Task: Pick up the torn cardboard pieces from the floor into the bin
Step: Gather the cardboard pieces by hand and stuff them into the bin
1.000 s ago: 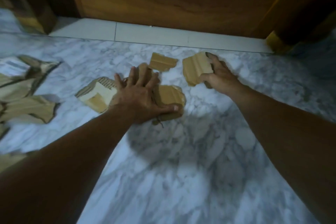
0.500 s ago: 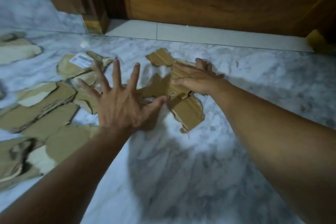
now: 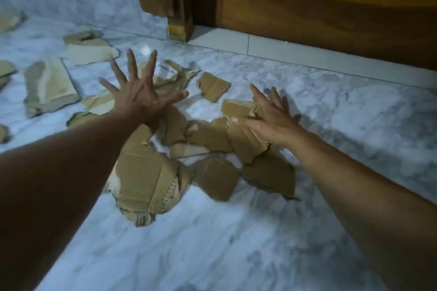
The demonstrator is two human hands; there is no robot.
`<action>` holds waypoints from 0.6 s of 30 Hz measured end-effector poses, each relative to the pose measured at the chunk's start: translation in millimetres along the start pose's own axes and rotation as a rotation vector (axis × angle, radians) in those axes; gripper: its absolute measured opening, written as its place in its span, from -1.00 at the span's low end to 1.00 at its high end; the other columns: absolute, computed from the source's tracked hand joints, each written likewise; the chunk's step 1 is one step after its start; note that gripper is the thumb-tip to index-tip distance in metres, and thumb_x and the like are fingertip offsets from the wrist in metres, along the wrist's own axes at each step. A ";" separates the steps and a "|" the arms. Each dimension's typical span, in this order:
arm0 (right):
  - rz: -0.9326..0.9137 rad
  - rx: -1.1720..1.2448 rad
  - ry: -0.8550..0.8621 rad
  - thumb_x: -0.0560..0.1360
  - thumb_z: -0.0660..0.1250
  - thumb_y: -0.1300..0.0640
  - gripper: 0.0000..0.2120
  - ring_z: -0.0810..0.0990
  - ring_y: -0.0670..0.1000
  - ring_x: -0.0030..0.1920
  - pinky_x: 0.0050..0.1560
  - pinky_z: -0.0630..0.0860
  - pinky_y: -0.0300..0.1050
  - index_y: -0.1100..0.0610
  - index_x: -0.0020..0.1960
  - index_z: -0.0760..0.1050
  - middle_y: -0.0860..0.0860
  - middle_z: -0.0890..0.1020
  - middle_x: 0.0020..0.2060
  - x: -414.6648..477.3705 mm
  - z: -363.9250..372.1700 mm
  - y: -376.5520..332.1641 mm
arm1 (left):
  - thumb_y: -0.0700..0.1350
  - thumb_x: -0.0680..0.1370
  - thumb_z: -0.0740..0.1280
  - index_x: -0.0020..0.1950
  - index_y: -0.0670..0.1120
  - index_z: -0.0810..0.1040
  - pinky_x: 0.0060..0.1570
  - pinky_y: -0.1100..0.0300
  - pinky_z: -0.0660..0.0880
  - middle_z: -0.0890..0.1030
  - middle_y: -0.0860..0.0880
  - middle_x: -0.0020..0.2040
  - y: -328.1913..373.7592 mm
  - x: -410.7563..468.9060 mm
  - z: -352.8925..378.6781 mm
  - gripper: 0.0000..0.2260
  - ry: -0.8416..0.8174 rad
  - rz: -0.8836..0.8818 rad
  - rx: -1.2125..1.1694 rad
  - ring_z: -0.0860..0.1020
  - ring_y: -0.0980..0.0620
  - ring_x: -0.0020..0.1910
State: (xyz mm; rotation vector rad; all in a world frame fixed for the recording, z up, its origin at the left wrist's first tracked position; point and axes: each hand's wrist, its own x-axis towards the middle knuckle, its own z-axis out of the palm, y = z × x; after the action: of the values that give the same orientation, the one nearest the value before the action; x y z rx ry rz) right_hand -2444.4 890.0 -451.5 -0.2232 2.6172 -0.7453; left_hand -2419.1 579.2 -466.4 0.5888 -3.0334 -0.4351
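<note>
Torn brown cardboard pieces lie heaped on the marble floor, the biggest (image 3: 146, 179) at the front with print on its edge. My left hand (image 3: 139, 99) hovers over the left side of the heap, fingers spread wide, holding nothing. My right hand (image 3: 269, 118) lies flat with straight fingers against a small stack of pieces (image 3: 238, 111) at the heap's right. A small loose piece (image 3: 212, 86) sits just behind the heap. No bin is in view.
Several more cardboard pieces (image 3: 47, 87) are scattered over the floor to the left. A wooden door (image 3: 331, 7) and its frame post (image 3: 179, 28) stand at the back, above a pale tile threshold (image 3: 283, 52). Bare marble floor (image 3: 236, 243) lies in front.
The view has swung left, showing more scattered pieces. My right hand has let go of the piece it gripped and now lies flat; my left hand has lifted off the heap and spread its fingers.
</note>
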 end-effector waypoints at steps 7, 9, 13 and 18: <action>0.037 -0.282 -0.075 0.25 0.04 -0.72 -0.07 -0.43 0.27 0.56 0.34 -0.42 0.58 -0.51 0.52 -0.22 -0.04 -0.31 0.63 3.7 30.4 -27.1 | 0.46 0.56 -0.12 0.62 0.32 -0.11 0.50 -0.34 -0.21 -0.14 -0.01 0.67 15.6 -22.7 21.1 -0.36 -0.199 0.202 0.128 -0.20 -0.19 0.63; 0.008 -0.326 -0.060 0.27 0.03 -0.71 -0.10 -0.42 0.25 0.57 0.36 -0.40 0.58 -0.51 0.53 -0.16 -0.05 -0.29 0.63 0.1 35.9 -30.7 | 0.38 0.61 -0.09 0.63 0.30 -0.02 0.53 -0.26 -0.20 -0.11 -0.01 0.68 22.5 -39.4 20.8 -0.42 -0.204 0.221 0.075 -0.19 -0.17 0.63; -0.086 -0.310 -0.021 0.36 0.09 -0.62 -0.17 -0.20 0.22 0.62 0.47 -0.19 0.52 -0.36 0.55 0.02 -0.04 -0.10 0.63 -18.9 42.1 -30.4 | 0.33 0.64 -0.08 0.60 0.27 0.17 0.57 -0.16 -0.09 0.05 -0.04 0.67 28.3 -69.4 22.0 -0.47 -0.210 0.266 -0.047 -0.07 -0.17 0.64; -0.142 -0.167 0.021 0.45 0.16 -0.52 -0.12 -0.15 0.11 0.64 0.52 -0.14 0.45 -0.30 0.59 -0.20 -0.03 -0.04 0.65 -64.9 50.6 -21.1 | 0.41 0.54 0.00 0.43 0.14 0.46 0.51 -0.26 0.10 0.46 -0.03 0.48 21.6 -119.2 -6.1 -0.40 -0.119 0.278 -0.259 0.22 -0.19 0.57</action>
State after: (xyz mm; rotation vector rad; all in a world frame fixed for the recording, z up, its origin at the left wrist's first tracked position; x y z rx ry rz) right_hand -2363.3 865.3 -457.3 -0.4565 2.7071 -0.5764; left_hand -2315.9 640.9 -450.8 0.1297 -3.0274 -0.8548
